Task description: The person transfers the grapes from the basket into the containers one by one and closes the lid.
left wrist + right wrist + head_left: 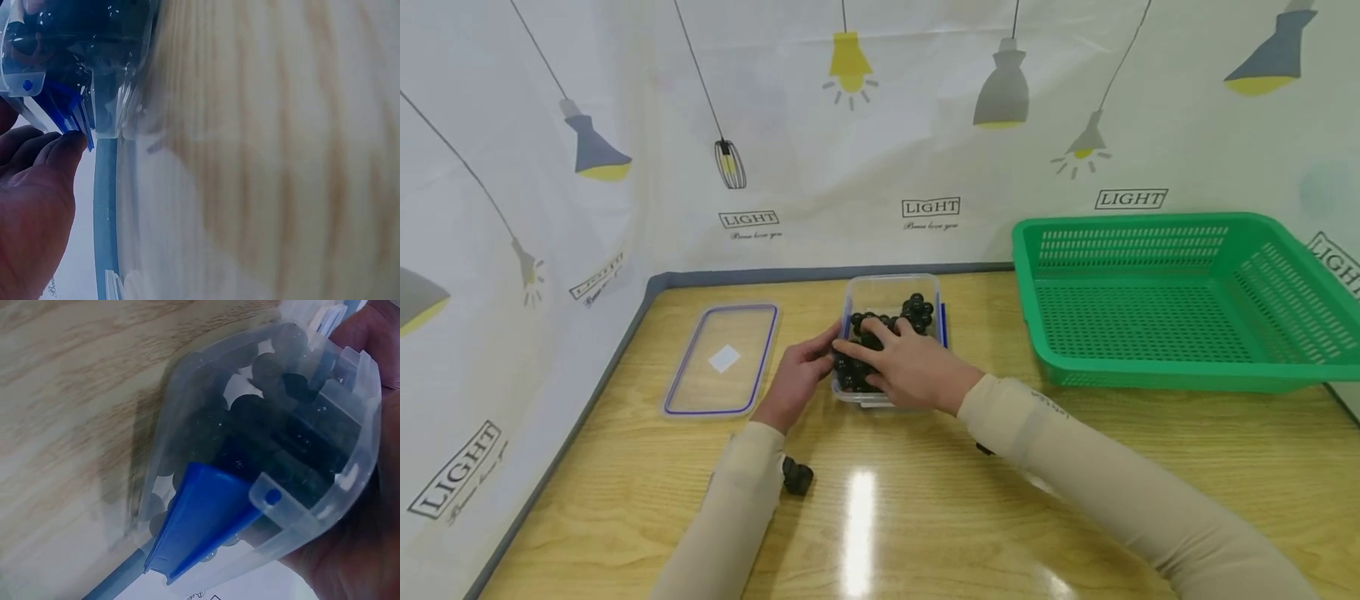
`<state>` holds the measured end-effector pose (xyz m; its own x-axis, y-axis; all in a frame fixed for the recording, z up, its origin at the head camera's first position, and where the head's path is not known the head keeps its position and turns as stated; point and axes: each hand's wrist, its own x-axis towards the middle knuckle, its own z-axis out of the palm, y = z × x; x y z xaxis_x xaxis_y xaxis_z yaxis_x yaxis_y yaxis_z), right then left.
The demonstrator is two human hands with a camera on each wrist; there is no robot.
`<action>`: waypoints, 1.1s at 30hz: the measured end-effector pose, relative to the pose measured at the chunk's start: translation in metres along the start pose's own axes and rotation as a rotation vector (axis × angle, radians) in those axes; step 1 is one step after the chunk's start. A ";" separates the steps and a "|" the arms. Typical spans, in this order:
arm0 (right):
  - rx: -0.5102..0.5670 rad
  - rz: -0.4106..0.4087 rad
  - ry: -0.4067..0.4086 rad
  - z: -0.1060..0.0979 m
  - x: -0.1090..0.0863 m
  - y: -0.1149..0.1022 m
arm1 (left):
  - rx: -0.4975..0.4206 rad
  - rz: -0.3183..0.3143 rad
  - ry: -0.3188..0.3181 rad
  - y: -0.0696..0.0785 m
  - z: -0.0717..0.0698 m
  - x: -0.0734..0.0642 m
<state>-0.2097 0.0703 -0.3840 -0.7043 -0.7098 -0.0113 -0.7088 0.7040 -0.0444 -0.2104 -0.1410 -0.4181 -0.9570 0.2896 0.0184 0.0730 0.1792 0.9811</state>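
Note:
A clear plastic food container [891,287] stands near the back of the table, holding black grapes [917,310]. My right hand [917,367] reaches over the near right rim, its spread fingers resting on the grapes. At the container's left side is my left hand [793,377], fingers against the wall. In the left wrist view its fingertips meet a blue latch flap [62,109]. Another blue latch flap [203,515] hangs from the side seen in the right wrist view. The grapes beneath my right hand are partly hidden.
A clear lid [722,387] with a blue seal and a white label lies to the left. On the right stands a large green basket [1150,377]. A patterned white sheet [820,167] hangs behind the table [880,517] and along its left side.

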 end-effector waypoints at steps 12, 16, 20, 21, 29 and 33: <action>0.010 0.022 0.035 0.002 0.000 0.002 | 0.025 -0.012 -0.001 -0.001 -0.002 -0.001; 0.012 0.032 0.010 0.001 0.002 0.001 | 0.018 -0.002 -0.005 -0.001 -0.002 -0.002; 0.003 0.030 -0.013 -0.001 0.003 -0.001 | 0.014 -0.006 -0.004 0.000 -0.002 -0.003; 0.003 0.033 -0.017 -0.002 0.003 -0.001 | 0.012 -0.006 -0.003 0.000 -0.002 -0.003; 0.027 0.078 -0.059 -0.006 0.005 -0.005 | 0.014 -0.012 -0.006 -0.001 -0.002 -0.002; 0.027 0.086 -0.079 -0.006 0.006 -0.006 | 0.016 -0.016 -0.007 0.001 -0.002 -0.002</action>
<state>-0.2097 0.0622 -0.3775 -0.7564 -0.6472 -0.0953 -0.6438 0.7623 -0.0665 -0.2085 -0.1432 -0.4168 -0.9562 0.2928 0.0017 0.0627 0.1990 0.9780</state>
